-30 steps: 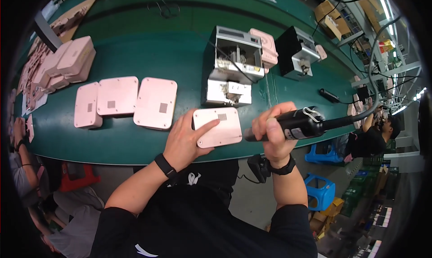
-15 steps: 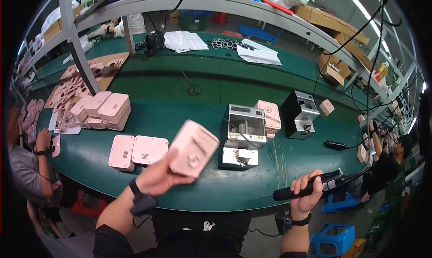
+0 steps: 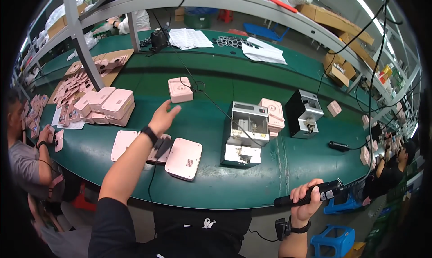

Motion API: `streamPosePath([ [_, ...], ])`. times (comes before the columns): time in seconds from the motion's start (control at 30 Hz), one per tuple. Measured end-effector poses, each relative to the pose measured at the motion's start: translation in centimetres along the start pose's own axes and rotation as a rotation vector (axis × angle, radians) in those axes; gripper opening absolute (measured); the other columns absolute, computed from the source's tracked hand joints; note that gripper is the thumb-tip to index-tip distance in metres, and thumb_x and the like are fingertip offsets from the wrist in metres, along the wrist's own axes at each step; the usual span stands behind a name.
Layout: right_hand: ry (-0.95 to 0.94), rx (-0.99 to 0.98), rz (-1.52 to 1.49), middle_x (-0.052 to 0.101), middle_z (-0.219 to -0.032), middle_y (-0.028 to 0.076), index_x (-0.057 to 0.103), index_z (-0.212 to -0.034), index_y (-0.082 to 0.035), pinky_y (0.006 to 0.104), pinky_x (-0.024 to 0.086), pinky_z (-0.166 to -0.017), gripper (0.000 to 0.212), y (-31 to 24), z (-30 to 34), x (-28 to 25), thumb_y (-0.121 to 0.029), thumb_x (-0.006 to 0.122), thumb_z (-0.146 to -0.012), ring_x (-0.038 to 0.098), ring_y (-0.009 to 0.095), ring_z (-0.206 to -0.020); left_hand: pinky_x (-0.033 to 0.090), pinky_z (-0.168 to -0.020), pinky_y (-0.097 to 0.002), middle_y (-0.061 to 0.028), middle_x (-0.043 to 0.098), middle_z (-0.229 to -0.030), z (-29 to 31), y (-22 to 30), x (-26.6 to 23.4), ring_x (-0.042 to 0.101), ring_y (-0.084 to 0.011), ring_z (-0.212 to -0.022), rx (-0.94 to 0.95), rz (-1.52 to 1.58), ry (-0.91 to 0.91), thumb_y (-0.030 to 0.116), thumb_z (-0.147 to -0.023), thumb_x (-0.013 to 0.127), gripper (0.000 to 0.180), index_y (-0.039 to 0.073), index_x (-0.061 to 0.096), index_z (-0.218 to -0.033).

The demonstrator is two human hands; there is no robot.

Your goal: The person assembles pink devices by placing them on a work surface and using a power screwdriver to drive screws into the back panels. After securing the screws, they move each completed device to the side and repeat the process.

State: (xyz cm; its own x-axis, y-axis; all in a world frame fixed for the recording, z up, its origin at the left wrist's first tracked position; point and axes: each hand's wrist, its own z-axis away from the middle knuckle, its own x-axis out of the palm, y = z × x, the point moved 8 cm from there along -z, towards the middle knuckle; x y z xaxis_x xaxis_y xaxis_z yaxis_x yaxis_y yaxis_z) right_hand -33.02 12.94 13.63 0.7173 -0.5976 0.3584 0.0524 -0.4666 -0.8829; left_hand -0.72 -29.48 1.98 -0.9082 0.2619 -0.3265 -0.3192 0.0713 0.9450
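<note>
My left hand [image 3: 165,117] reaches forward over the table, open, its fingers apart and nothing in them. Just beyond its fingertips a square pink plastic casing [image 3: 181,92] sits on the green table, a round dial on its top. Below my left forearm lie more pink casings; the right-hand casing [image 3: 184,158] shows a vented back with screw holes, and the left one [image 3: 122,143] is partly covered by my arm. Near the front edge my right hand [image 3: 307,199] is closed around a black electric screwdriver [image 3: 325,192], its bit pointing left.
Two screw feeder machines, one nearer [image 3: 245,134] and one farther right [image 3: 303,114], stand by stacked pink casings [image 3: 272,114]. A casing pile [image 3: 110,104] sits left. Cables hang from the shelf [image 3: 171,3]. A second black screwdriver [image 3: 338,146] lies right. Co-workers sit on both sides.
My left hand has let go of the pink casing and moved forward. A casing now stands farther back, and the front casings are arranged differently. My right hand still holds the screwdriver.
</note>
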Motion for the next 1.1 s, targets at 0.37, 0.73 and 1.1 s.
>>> streamPosePath([
  [0.37,-0.096,0.056,-0.084,0.046,-0.064,0.002,0.047,-0.103,-0.01,0.0325,0.043,-0.052,0.02,2.5,-2.4,4.7,-0.027,0.054,-0.098,0.045,0.014,-0.048,0.022,-0.119,-0.0561,-0.028,0.04,-0.148,22.7,6.9,7.8,0.035,-0.0449,-0.141,0.7,-0.864,-0.454,0.034,-0.075,0.08,0.072,0.002,0.055,-0.134],
  [0.73,-0.209,-0.154,0.163,0.051,-0.064,0.008,0.05,-0.096,-0.003,0.0352,0.046,-0.05,0.012,4.1,-8.6,14.6,-0.012,0.056,-0.093,0.047,0.018,-0.049,0.026,-0.118,-0.0561,-0.0213,0.038,-0.15,25.6,7.2,11.1,0.034,-0.0413,-0.142,0.754,-0.534,-0.576,0.023,-0.066,0.083,0.08,0.021,0.053,-0.14],
  [1.1,-0.282,-0.026,0.065,0.05,-0.064,0.008,0.049,-0.098,-0.003,0.0336,0.043,-0.048,0.012,5.0,-6.1,12.7,-0.011,0.055,-0.092,0.045,0.017,-0.048,0.046,-0.104,-0.0463,-0.0175,0.046,-0.138,23.2,4.3,11.3,0.053,-0.0387,-0.121,0.546,-0.266,-0.5,0.017,-0.06,0.086,0.089,0.021,0.052,-0.142],
])
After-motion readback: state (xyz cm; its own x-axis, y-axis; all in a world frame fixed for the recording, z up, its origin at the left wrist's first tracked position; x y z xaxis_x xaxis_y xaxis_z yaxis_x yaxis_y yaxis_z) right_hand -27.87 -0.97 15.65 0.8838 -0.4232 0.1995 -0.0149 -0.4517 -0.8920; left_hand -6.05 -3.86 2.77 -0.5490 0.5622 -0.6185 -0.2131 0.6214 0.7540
